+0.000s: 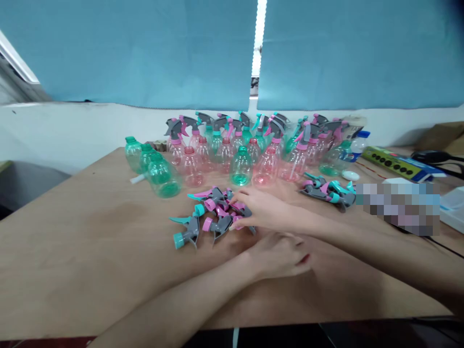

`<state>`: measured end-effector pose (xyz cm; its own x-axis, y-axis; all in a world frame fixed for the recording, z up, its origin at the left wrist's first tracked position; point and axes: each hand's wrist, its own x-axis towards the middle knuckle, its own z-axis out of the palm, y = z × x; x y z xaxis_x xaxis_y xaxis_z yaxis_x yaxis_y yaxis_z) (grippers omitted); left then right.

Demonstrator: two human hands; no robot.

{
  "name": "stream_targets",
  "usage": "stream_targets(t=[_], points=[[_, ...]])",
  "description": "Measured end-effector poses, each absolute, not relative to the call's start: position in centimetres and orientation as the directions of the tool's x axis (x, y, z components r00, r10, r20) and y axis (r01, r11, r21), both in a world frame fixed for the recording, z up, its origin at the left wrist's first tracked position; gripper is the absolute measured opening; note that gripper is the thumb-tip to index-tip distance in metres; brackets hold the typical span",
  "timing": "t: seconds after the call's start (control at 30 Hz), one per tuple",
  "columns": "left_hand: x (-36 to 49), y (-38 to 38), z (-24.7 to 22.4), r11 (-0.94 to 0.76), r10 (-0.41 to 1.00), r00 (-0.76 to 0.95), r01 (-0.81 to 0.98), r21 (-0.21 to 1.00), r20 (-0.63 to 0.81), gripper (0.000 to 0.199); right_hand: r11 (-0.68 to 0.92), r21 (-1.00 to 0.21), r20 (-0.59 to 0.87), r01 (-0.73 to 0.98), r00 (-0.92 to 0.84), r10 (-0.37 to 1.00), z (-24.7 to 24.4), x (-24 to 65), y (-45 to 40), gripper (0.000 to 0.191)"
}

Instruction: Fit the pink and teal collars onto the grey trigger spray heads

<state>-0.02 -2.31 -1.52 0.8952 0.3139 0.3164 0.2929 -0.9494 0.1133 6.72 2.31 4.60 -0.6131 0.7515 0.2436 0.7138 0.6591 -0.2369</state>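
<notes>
My right hand (263, 210) reaches over a pile of trigger spray heads (219, 224) in grey, pink and teal. Its thumb and fingers are apart, on either side of a grey and pink spray head (242, 208); no firm grip shows. Crossed below that arm, my left hand (281, 253) is held low over the table with its fingers curled. A small red patch shows at its fingertips, but what it holds, if anything, is hidden. One teal and grey spray head (187, 233) lies at the pile's near left edge.
Open bottles stand behind the pile, including a green bottle (241, 166) and a pink bottle (266, 167). Bottles with spray heads (297, 157) fill the back. More spray heads (329, 192) lie at right, near a power strip box (398, 163). Green bottles (163, 176) cluster left.
</notes>
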Motion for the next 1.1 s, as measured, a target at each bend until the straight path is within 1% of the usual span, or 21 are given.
stream_targets(t=[0.1,0.23,0.33,0.47,0.57,0.63,0.73,0.83,0.97,1.1], points=[[-0.2,-1.5,-1.4,-0.904,0.427,0.841,0.399,0.152,0.332,0.017,0.68,-0.286,0.282,0.676,-0.618,0.733,5.3,8.2,1.6,0.036],[-0.7,-0.1,-1.4,-0.813,0.582,0.746,0.548,0.197,0.324,0.016,0.629,-0.333,0.253,0.703,-0.576,0.777,5.5,12.7,0.8,0.032],[-1.1,1.0,-1.2,-0.731,0.678,0.656,0.65,0.208,0.332,0.012,0.56,-0.357,0.226,0.747,-0.513,0.828,5.2,17.4,0.0,0.03],[-1.7,2.0,-0.7,-0.622,0.77,0.545,0.756,0.202,0.333,0.012,0.409,-0.402,0.225,0.82,-0.344,0.912,4.0,23.7,-0.9,0.031],[-1.5,2.1,-0.4,-0.615,0.776,0.543,0.765,0.192,0.32,0.012,0.363,-0.412,0.243,0.836,-0.283,0.928,2.9,27.3,-0.9,0.031],[-1.2,1.9,-0.4,-0.637,0.762,0.573,0.749,0.184,0.302,0.014,0.354,-0.386,0.258,0.852,-0.269,0.928,2.2,28.6,-0.5,0.029],[-0.6,1.4,-0.4,-0.71,0.702,0.66,0.678,0.193,0.266,0.016,0.328,-0.277,0.286,0.903,-0.248,0.925,1.5,29.5,0.5,0.024],[-0.2,1.0,-0.4,-0.782,0.622,0.744,0.573,0.244,0.246,0.019,0.266,-0.184,0.313,0.946,-0.2,0.929,0.9,30.0,1.8,0.024],[-0.2,1.1,-0.3,-0.784,0.613,0.751,0.539,0.309,0.245,0.019,0.228,-0.178,0.331,0.957,-0.16,0.93,-0.1,31.0,3.6,0.037],[-0.4,1.3,-0.3,-0.776,0.62,0.744,0.535,0.334,0.249,0.017,0.219,-0.179,0.356,0.959,-0.144,0.923,-1.2,30.9,4.9,0.062]])
